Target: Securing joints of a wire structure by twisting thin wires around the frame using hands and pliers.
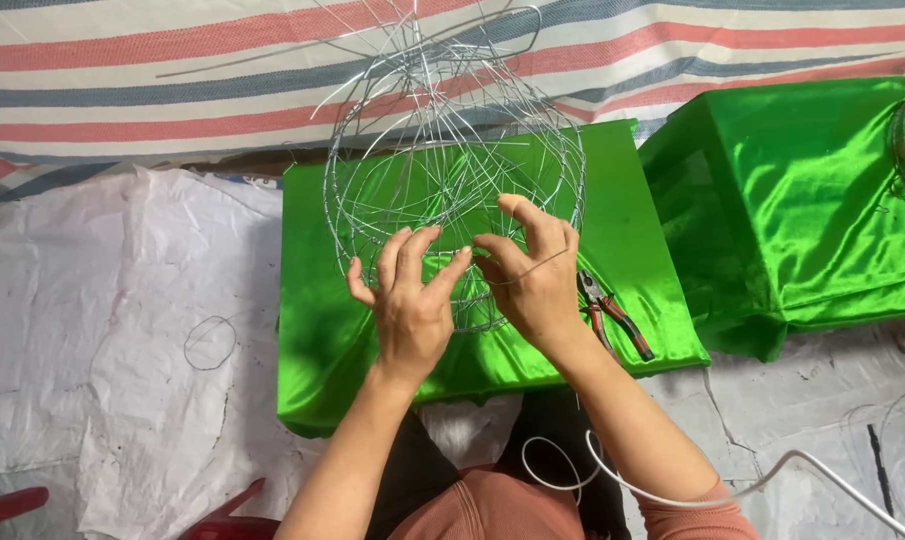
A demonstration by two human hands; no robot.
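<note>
White plastic sheeting (pixel 103 330) covers the floor, and a striped tarp (pixel 173 80) in red, blue and white hangs at the far side. Two low blocks wrapped in shiny green cloth sit on the floor. The big one in the middle (pixel 323 330) is the work spot, and the other one (pixel 803 200) is to the right.

On the middle block stands a round wire frame (pixel 453 140). It is made of thin silver wire bent into rings and ribs, with loose ends poking up at the far side. It looks very light and springy, and it would likely bend if squeezed hard. The sharp ends could poke. The thick outer rings look like the best place to hold it.

The left hand (pixel 408 300) touches the near side of the frame with fingers spread wide. The right hand (pixel 533 275) pinches a thin loose wire (pixel 533 270) beside it.

Red-handled pliers (pixel 613 315) lie just right of the hands. A small wire ring (pixel 211 342) lies on the sheeting to the left.
</note>
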